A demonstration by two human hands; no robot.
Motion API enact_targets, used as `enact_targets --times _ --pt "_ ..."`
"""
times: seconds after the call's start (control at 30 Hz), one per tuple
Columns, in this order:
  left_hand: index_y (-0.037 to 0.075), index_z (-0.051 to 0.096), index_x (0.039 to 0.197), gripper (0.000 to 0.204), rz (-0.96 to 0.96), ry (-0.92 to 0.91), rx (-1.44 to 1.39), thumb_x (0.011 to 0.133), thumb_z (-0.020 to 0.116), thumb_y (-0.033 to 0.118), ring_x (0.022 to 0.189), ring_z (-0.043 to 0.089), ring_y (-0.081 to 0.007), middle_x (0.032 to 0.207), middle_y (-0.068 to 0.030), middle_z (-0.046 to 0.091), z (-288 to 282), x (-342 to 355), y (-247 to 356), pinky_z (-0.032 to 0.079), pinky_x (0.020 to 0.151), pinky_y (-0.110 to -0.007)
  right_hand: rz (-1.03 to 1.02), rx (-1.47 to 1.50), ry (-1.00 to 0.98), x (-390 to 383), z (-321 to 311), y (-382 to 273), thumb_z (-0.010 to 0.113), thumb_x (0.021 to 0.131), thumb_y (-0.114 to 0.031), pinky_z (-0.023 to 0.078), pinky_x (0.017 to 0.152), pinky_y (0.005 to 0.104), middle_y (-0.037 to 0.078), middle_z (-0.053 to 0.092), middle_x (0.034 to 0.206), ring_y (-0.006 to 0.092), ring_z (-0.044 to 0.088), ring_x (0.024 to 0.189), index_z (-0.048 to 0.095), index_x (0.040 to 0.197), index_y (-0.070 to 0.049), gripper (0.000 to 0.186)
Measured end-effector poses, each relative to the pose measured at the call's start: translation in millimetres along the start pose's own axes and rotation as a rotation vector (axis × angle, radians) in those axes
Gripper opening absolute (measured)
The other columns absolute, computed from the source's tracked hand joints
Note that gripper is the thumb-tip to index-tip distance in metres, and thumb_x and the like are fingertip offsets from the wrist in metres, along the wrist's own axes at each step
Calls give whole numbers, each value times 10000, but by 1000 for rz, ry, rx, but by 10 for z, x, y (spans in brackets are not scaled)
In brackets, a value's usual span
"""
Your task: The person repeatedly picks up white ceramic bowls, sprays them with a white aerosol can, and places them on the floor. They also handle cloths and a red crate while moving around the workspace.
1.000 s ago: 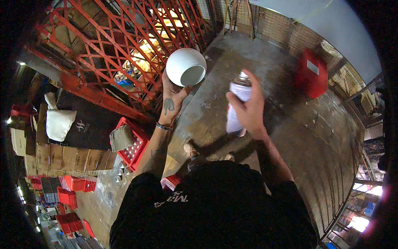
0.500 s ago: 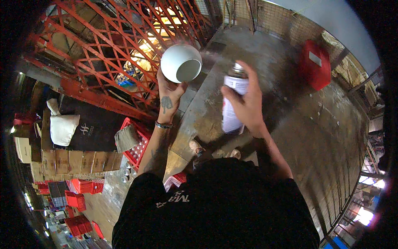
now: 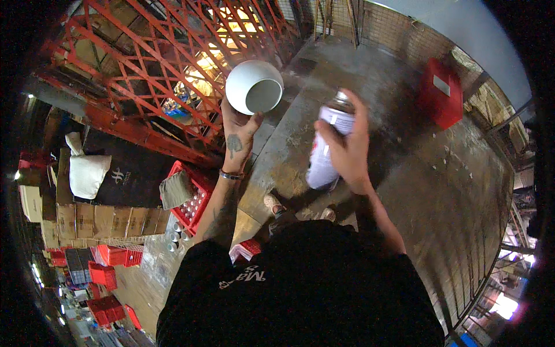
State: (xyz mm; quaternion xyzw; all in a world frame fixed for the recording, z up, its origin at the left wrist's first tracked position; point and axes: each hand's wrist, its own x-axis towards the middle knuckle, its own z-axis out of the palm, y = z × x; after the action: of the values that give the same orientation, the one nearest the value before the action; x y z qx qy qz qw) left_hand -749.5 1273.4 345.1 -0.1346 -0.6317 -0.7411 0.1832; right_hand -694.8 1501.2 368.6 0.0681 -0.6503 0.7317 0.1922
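My left hand (image 3: 237, 122) grips a white, rounded, hollow globe (image 3: 242, 82) from below, thumb at its rim. The round opening of the globe faces down toward me and to the right. To the right, my right hand (image 3: 350, 144) is wrapped round a white spray can (image 3: 325, 153) with a silver top. My index finger lies on the can's top. The can tilts, its top leaning right, and stays apart from the globe. The globe's far side is hidden.
A red folding lattice gate (image 3: 144, 69) stands beyond my left arm. A red crate (image 3: 193, 202) with a grey cloth (image 3: 177, 189) on it is by my left forearm. Cardboard boxes (image 3: 110, 221) are stacked at left. A red bin (image 3: 440, 92) stands on the concrete floor (image 3: 428, 191) at right.
The spray can in my right hand has shifted slightly right and tilts more. My left hand still holds the globe in nearly the same place.
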Motion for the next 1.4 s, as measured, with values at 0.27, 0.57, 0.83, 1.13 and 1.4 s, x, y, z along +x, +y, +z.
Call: enact_targets --times 0.27,0.57,0.83,1.13,1.4 --pt "-14 271 1426 849 -37 -4 -62 769 802 79 1259 493 -228 1357 -136 467 -32 -80 20 418 1076 -390 -309 6 -259 55 353 -389 815 750 -175 456 980 411 165 576 1218 294 585 1094 472 1349 -83 697" --pt "32 377 1404 740 -209 -87 -415 788 768 152 1273 498 -248 1371 -110 492 -216 -53 180 401 1093 -399 122 111 -38 77 -176 10 749 824 -26 561 643 330 83 661 952 166 654 695 425 1372 -113 643" --pt "36 411 1412 833 -427 -116 -788 722 786 314 1308 482 -293 1418 -135 476 -117 -81 264 385 1139 -436 -169 244 -336 145 255 -588 805 767 -110 463 940 354 112 576 1211 203 566 1088 462 1368 -85 692" --pt "53 402 1416 836 -467 -86 -997 712 774 307 1323 450 -361 1421 -170 455 -58 -95 326 357 1166 -468 51 83 -21 16 -202 -327 805 774 -98 513 862 370 90 624 1066 214 615 975 425 1376 -86 712" --pt "48 336 1459 913 -151 -189 -484 715 826 247 1336 448 -276 1419 -129 458 -126 -71 354 342 1151 -448 -307 227 -417 -90 285 -800 764 755 -47 442 947 330 89 542 1222 170 547 1069 400 1417 -63 755"
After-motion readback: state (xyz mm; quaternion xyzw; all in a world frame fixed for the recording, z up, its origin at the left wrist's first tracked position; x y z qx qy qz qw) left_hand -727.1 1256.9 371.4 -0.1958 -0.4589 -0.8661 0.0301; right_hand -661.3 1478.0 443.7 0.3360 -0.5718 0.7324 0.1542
